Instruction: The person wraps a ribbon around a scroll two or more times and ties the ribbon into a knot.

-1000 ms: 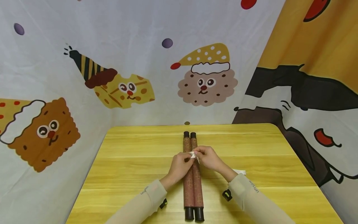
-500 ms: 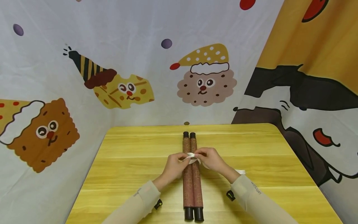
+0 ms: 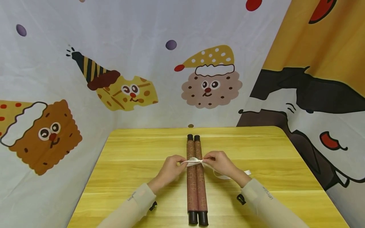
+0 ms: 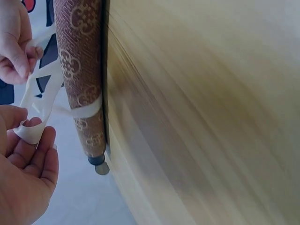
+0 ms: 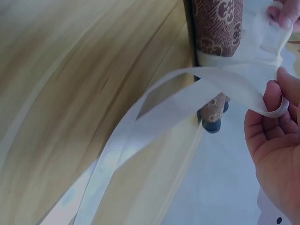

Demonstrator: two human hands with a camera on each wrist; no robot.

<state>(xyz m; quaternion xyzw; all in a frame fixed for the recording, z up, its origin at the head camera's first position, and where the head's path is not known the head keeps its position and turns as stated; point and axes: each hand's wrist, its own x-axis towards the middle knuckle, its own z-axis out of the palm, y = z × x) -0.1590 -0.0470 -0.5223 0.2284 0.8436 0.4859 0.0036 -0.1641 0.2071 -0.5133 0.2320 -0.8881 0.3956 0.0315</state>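
Note:
Two rolled scrolls, a left scroll and a right scroll, lie side by side on the table, brown-red with a gold floral pattern and dark end knobs. A white ribbon crosses over both near their upper middle, and in the left wrist view a band of it passes round the scroll. At the left of the scrolls my left hand pinches a looped piece of ribbon. My right hand pinches the ribbon on the other side, with long tails trailing from it.
The scrolls rest on a yellow wood-grain table. Loose ribbon lies on the tabletop under the right forearm. Behind stands a white cloth backdrop printed with cartoon food.
My hands have drawn apart, left hand leftward and right hand slightly rightward, stretching the ribbon across the scrolls. More of the loose tail shows beside the right wrist. The scrolls stay put.

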